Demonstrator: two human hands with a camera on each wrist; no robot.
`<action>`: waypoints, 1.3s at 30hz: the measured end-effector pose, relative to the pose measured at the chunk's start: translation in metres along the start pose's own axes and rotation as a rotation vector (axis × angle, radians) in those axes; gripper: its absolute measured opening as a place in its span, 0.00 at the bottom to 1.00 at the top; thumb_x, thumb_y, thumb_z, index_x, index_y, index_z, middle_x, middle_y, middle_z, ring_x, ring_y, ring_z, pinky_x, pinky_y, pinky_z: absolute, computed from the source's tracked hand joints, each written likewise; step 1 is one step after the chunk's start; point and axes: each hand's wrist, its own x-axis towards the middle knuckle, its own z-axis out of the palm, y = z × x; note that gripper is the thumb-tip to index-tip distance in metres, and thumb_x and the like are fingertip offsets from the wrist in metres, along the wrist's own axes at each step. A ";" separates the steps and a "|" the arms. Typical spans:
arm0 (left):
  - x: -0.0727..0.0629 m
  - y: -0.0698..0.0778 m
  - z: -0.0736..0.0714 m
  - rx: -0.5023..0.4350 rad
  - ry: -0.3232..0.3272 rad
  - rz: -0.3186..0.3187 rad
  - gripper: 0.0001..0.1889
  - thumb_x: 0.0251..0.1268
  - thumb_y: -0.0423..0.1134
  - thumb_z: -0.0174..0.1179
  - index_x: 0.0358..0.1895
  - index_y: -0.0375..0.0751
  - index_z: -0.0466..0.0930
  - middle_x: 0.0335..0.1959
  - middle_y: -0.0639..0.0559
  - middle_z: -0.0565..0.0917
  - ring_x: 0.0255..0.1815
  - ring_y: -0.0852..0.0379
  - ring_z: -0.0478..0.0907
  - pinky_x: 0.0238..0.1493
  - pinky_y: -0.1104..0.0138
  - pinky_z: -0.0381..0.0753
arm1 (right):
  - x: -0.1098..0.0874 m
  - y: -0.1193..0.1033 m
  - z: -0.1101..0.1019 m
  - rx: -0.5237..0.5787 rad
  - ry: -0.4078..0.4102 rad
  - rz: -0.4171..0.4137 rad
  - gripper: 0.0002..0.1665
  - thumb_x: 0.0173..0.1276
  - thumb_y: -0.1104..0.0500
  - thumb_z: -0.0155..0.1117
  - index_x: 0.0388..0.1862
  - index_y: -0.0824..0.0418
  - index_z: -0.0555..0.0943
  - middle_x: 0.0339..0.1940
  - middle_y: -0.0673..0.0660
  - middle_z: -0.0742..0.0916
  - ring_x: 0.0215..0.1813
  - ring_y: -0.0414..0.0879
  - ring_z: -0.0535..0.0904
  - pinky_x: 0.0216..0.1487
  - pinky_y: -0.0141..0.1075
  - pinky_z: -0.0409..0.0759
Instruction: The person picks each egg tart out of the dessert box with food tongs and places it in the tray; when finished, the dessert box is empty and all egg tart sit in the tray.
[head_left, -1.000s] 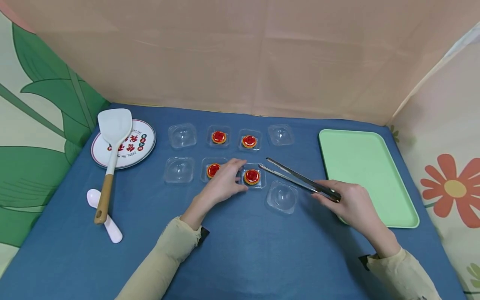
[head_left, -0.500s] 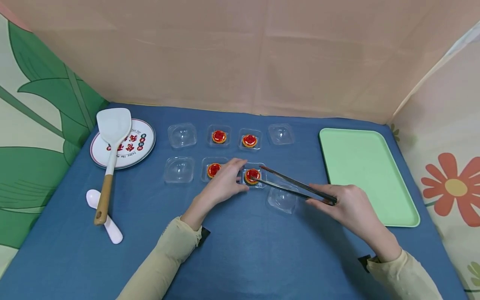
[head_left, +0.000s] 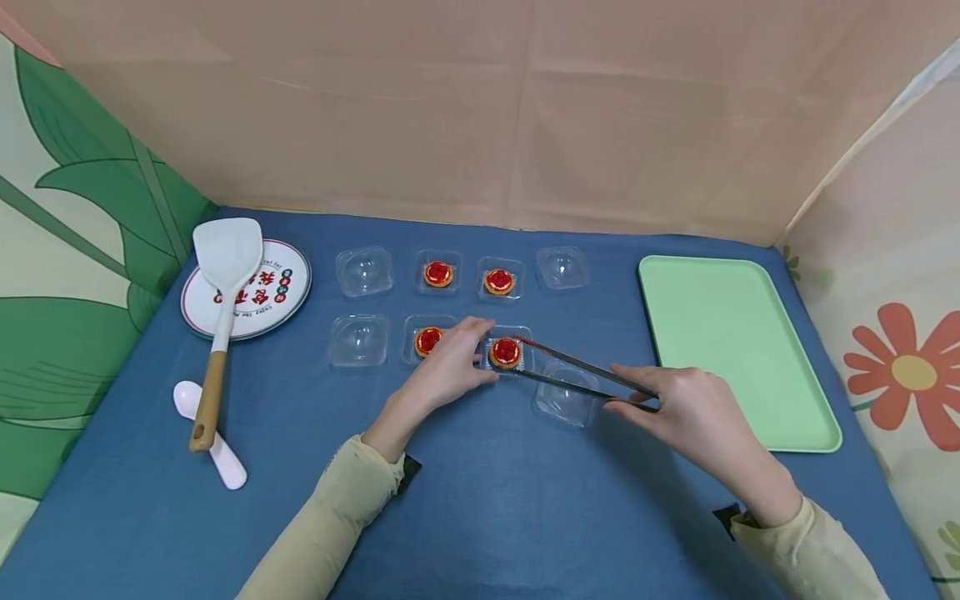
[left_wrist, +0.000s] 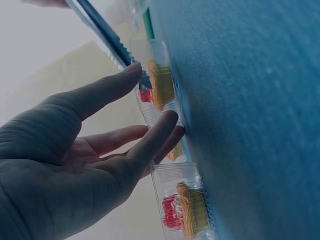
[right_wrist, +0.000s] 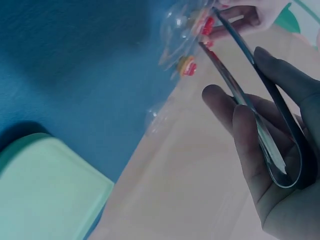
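Note:
My right hand (head_left: pixel 686 417) grips metal tongs (head_left: pixel 573 360), their arms spread apart. The tong tips reach over a small red-topped tart (head_left: pixel 506 353) in a clear plastic box (head_left: pixel 527 367), one tip on the far side and one on the near side. My left hand (head_left: pixel 447 367) has its thumb and fingers spread at the left side of that box. In the left wrist view, the thumb and fingertips lie right by the box's wall. Another red-topped tart (head_left: pixel 427 340) sits in a box partly hidden behind the left hand.
Two more boxed tarts (head_left: pixel 438 273) stand behind. Clear lids (head_left: pixel 358 342) lie on both sides, one under the tongs (right_wrist: pixel 230 80). A green tray (head_left: pixel 735 350) is at right. At left, a white spatula (head_left: pixel 228 250) lies across plates (head_left: pixel 288 287) and over a white spoon (head_left: pixel 225 458).
The right hand has moved slightly left, bringing the tong tips from beside the box to either side of the tart. The left hand has stayed in place.

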 end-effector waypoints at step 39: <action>-0.001 0.001 0.001 0.030 -0.001 0.005 0.41 0.65 0.29 0.77 0.79 0.25 0.66 0.75 0.33 0.71 0.60 0.42 0.86 0.61 0.59 0.86 | 0.017 -0.019 -0.003 -0.085 -0.103 0.000 0.20 0.60 0.54 0.87 0.50 0.57 0.94 0.27 0.42 0.80 0.19 0.34 0.65 0.15 0.32 0.63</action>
